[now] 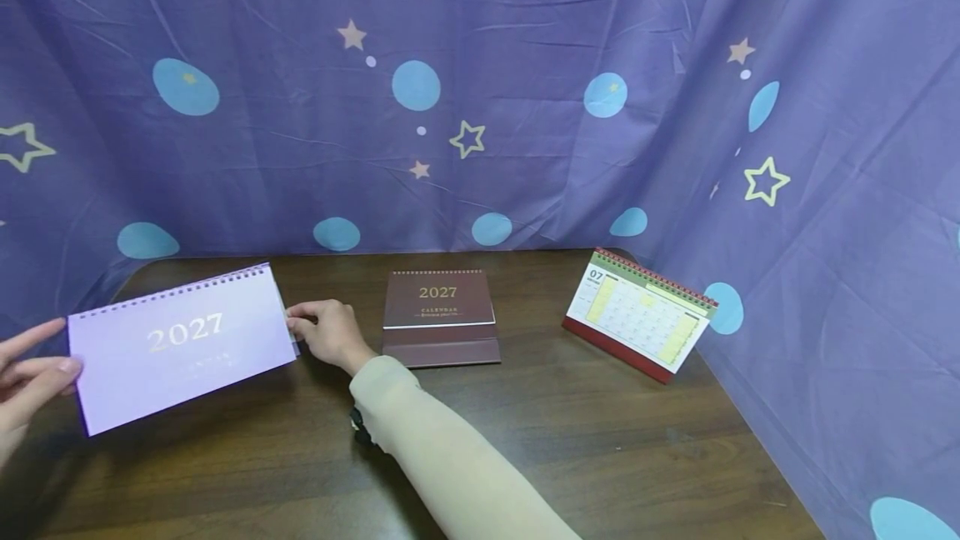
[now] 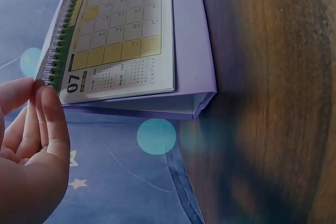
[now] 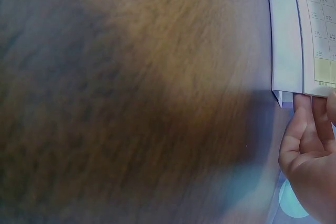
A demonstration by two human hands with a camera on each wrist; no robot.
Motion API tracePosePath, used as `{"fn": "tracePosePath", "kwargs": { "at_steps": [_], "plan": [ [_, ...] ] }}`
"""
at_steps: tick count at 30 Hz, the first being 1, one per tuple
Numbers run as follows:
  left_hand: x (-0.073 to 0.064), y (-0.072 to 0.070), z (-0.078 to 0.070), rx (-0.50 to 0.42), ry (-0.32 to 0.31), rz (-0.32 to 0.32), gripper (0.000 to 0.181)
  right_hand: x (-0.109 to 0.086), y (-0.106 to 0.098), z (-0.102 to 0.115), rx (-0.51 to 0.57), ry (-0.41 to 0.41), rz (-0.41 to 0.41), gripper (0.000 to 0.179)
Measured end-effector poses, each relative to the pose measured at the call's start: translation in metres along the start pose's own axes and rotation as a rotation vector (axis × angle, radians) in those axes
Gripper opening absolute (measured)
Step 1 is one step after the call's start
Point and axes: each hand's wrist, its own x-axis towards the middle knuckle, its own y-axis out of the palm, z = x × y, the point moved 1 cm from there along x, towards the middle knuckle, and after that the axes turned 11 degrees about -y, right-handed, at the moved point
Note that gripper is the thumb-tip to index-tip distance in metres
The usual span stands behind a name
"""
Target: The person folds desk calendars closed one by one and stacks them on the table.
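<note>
A purple desk calendar [image 1: 183, 348] with "2027" on its face is held tilted at the left of the table in the head view. Thumb and fingers of my left hand [image 1: 33, 373] pinch its left end. At its right end, my right hand [image 1: 330, 332] grips the edge. In the left wrist view a month page [image 2: 121, 30] marked 07 shows above the purple stand, with my left hand [image 2: 37, 145] at the spiral-bound corner. Fingers of my right hand [image 3: 312, 150] reach behind the page edge in the right wrist view; the thumb is mostly cut off.
A maroon 2027 calendar [image 1: 438, 307] stands in the middle of the wooden table [image 1: 525, 440]. Another calendar, with a red base and a yellow-white month page [image 1: 637, 315], stands angled at the right. A purple curtain [image 1: 525, 48] with stars and dots hangs behind and to the right.
</note>
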Motion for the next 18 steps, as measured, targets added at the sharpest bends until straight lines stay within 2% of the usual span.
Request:
{"fn": "tracePosePath", "kwargs": {
  "at_steps": [3, 5, 10, 12, 15, 18],
  "plan": [
    [-0.004, 0.004, -0.009, 0.005, 0.019, -0.004, 0.061, 0.000, -0.001, 0.000, -0.003, -0.005, -0.002, 0.015],
    [-0.005, 0.007, -0.013, 0.052, 0.009, -0.037, 0.063, 0.000, -0.002, 0.001, -0.008, -0.009, -0.003, 0.015],
    [-0.008, 0.012, -0.012, 0.038, -0.003, -0.080, 0.063, 0.000, -0.001, 0.001, -0.022, -0.016, -0.003, 0.016],
    [-0.008, 0.012, -0.011, -0.001, -0.004, -0.071, 0.063, 0.000, -0.001, 0.000, -0.030, -0.021, -0.003, 0.016],
    [-0.009, 0.014, -0.012, -0.001, 0.000, -0.076, 0.063, 0.000, 0.000, 0.000, -0.039, -0.025, -0.005, 0.016],
    [-0.009, 0.016, -0.015, 0.044, -0.009, -0.089, 0.065, 0.000, 0.000, 0.000, -0.044, -0.031, -0.008, 0.016]
  ]
}}
